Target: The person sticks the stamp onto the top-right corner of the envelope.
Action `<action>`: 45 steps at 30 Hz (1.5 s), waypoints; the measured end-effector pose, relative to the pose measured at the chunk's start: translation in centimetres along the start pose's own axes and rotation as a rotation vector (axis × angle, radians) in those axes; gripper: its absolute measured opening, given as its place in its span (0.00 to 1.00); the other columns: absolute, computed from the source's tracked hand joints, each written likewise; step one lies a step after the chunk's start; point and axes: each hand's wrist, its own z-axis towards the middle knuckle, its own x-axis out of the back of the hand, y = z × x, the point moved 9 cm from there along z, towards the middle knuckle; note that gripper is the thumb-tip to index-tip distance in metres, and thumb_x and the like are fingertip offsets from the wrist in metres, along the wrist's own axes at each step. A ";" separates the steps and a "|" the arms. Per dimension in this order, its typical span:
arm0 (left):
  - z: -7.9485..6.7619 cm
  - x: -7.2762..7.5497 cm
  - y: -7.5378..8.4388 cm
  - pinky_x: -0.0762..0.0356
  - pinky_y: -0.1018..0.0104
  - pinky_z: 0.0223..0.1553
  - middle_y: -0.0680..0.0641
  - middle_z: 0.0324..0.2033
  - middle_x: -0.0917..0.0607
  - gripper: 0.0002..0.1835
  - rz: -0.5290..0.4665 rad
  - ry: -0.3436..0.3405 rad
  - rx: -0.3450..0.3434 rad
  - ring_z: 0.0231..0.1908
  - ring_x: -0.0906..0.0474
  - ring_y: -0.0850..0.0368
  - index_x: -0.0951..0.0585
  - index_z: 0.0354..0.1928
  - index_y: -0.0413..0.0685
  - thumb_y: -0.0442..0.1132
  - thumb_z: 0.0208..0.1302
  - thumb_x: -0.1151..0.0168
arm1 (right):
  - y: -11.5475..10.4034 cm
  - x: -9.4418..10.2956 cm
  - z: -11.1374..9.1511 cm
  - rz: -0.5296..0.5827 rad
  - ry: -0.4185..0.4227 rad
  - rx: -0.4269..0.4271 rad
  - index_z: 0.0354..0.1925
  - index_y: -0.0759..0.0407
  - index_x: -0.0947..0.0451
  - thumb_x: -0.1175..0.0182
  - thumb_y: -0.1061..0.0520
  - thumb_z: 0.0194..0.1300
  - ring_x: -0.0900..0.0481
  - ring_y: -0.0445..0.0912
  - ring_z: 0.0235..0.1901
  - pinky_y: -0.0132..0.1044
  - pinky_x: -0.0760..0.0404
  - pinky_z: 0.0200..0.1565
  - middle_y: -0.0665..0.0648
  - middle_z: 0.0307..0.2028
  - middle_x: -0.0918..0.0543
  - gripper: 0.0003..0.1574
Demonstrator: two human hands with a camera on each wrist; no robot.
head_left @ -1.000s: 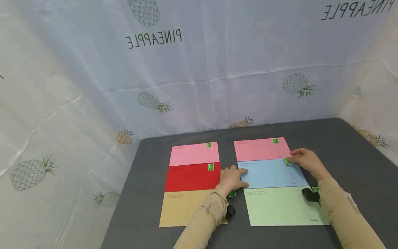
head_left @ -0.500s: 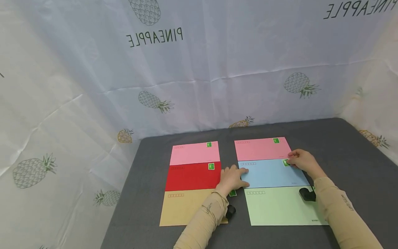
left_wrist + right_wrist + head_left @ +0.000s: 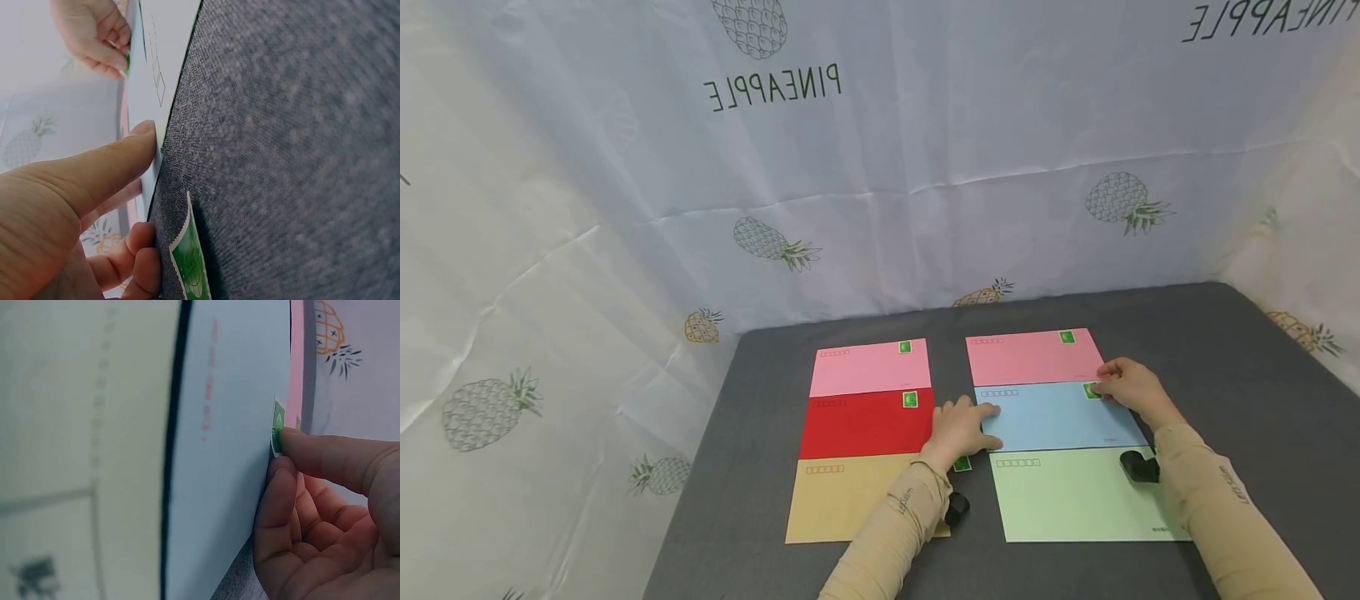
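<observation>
My right hand (image 3: 1135,390) pinches a green stamp (image 3: 277,428) between thumb and index finger at the upper right corner of a light blue envelope (image 3: 1052,421). Part of the stamp is hidden by the fingers. At that envelope's left edge, my left hand (image 3: 957,432) rests with thumb and index finger extended onto the paper. Its other fingers lie loosely on the grey cloth. A loose green stamp (image 3: 190,262) with one curled edge lies on the cloth close to the left wrist.
Above and below the blue envelope lie a pink envelope (image 3: 1030,360) and a pale green one (image 3: 1067,500). The left column has pink (image 3: 857,371), red (image 3: 857,425) and tan (image 3: 842,496) envelopes. Stamps sit on the red and both pink ones. A pineapple-print curtain (image 3: 880,250) stands behind.
My right hand has shifted slightly left with the stamp, which now looks straighter against the blue envelope's corner. The left hand has stayed in place.
</observation>
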 end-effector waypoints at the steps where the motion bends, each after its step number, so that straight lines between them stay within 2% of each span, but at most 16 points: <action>1: 0.0 0.0 0.0 0.37 0.64 0.40 0.51 0.44 0.23 0.29 -0.001 -0.001 0.000 0.36 0.34 0.59 0.25 0.58 0.72 0.55 0.50 0.32 | 0.0 0.0 0.0 -0.002 0.002 -0.003 0.52 0.74 0.35 0.43 0.56 0.60 0.25 0.49 0.33 0.27 0.31 0.27 0.67 0.38 0.25 0.27; 20: 0.1 -0.2 -0.1 0.38 0.64 0.40 0.51 0.44 0.23 0.29 -0.030 -0.004 -0.004 0.36 0.34 0.59 0.25 0.58 0.71 0.54 0.50 0.33 | -0.5 -0.1 -0.1 -0.063 -0.008 0.001 0.51 0.74 0.34 0.44 0.57 0.61 0.26 0.51 0.33 0.32 0.30 0.30 0.68 0.37 0.25 0.26; 28: 0.2 -0.4 -0.2 0.38 0.65 0.39 0.51 0.44 0.23 0.29 -0.034 -0.011 -0.001 0.36 0.34 0.60 0.26 0.58 0.72 0.54 0.50 0.32 | -1.0 -0.3 -0.1 -0.107 -0.004 0.029 0.42 0.73 0.34 0.44 0.59 0.61 0.31 0.56 0.35 0.39 0.31 0.33 0.66 0.33 0.28 0.18; 32: 0.3 -0.3 -0.3 0.38 0.64 0.39 0.51 0.45 0.23 0.29 -0.030 -0.010 -0.001 0.36 0.34 0.60 0.26 0.58 0.72 0.54 0.50 0.32 | -1.2 -0.5 -0.2 -0.135 -0.019 0.053 0.40 0.72 0.31 0.45 0.59 0.62 0.31 0.53 0.33 0.37 0.31 0.32 0.65 0.31 0.27 0.15; 45: 0.0 -0.2 -0.2 0.39 0.65 0.38 0.51 0.43 0.23 0.30 -0.024 -0.013 0.000 0.35 0.35 0.60 0.26 0.59 0.72 0.55 0.50 0.32 | -1.7 -0.8 -0.5 -0.180 -0.062 0.053 0.40 0.73 0.27 0.47 0.59 0.64 0.30 0.53 0.33 0.37 0.31 0.32 0.65 0.32 0.24 0.15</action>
